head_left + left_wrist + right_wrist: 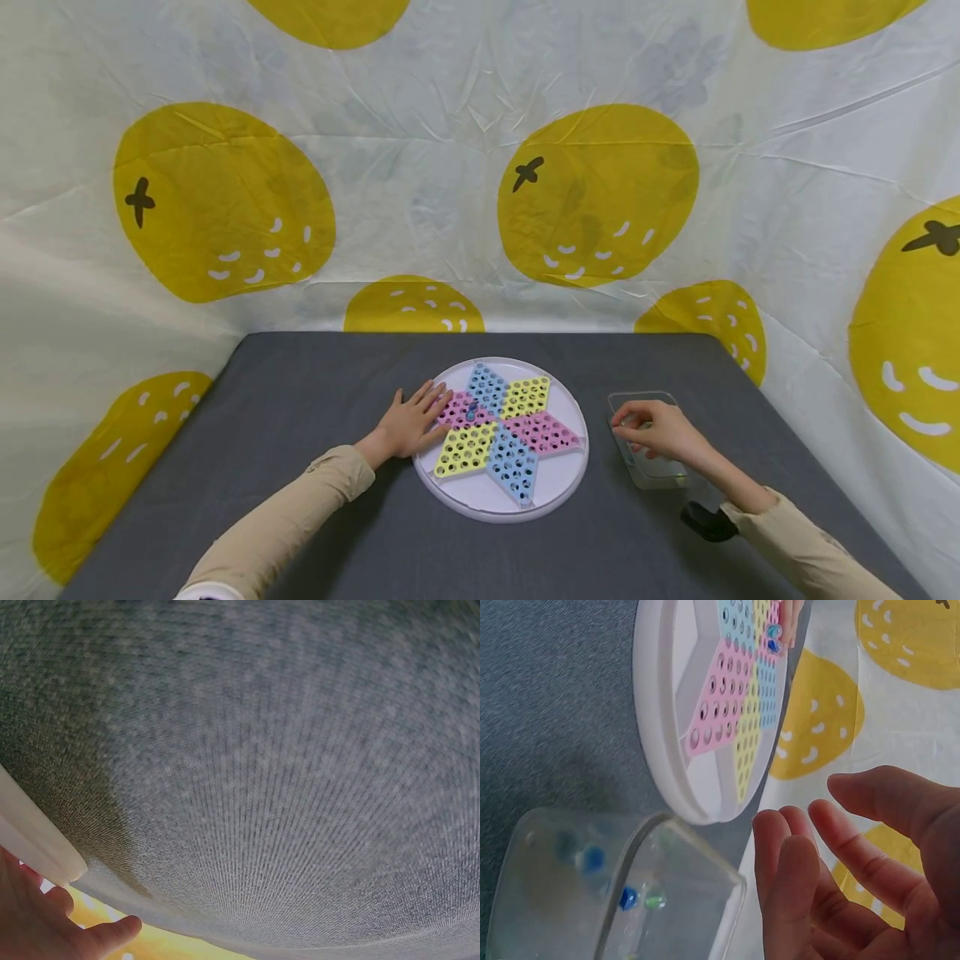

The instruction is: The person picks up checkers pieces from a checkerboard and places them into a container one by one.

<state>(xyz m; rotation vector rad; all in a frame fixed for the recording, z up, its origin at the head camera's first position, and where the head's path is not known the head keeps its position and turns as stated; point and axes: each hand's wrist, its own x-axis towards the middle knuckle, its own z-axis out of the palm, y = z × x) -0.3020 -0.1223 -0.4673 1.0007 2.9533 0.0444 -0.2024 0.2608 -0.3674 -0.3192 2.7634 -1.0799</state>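
A round white Chinese checkers board [558,475] with a pink, yellow and blue star lies on the table. My left hand [408,423] rests on its left rim, fingers spread. Two blue marbles [773,639] sit close together in the pink section beside those fingers. My right hand [660,429] hovers over a clear plastic box [651,482], with thumb and index tips close together. Whether something small sits between those tips is hidden. Inside the box are several marbles, among them a blue marble [628,898] and a green marble [655,900].
Dark grey cloth covers the table [315,375]. A white curtain [420,200] with large yellow fruit prints hangs behind it and at both sides. A black strap-like object [708,522] hangs at the right sleeve. The box stands a short gap right of the board.
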